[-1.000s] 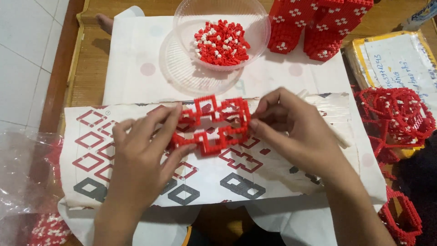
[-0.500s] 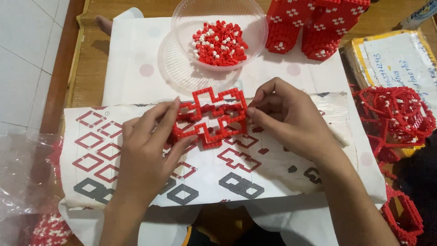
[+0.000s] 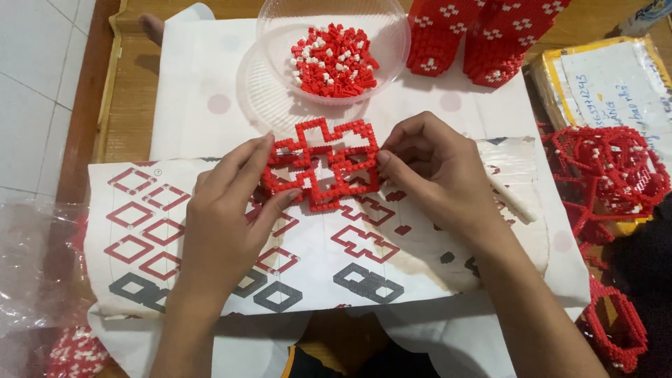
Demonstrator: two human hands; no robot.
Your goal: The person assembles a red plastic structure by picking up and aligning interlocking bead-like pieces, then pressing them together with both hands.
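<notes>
Both hands' grip: red lattice piece [image 3: 323, 164]; bowl [image 3: 392, 42] beyond.

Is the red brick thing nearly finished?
Not yet. Done: tall red blocks and open frames wait nearby. In hand: the left hand and right hand hold one flat red lattice. Left: many loose bricks fill the bowl.

A flat red lattice of small bricks [image 3: 323, 164], openwork with cross-shaped gaps, is held just above the printed instruction sheet [image 3: 210, 238], below the clear bowl [image 3: 280, 42].
</notes>
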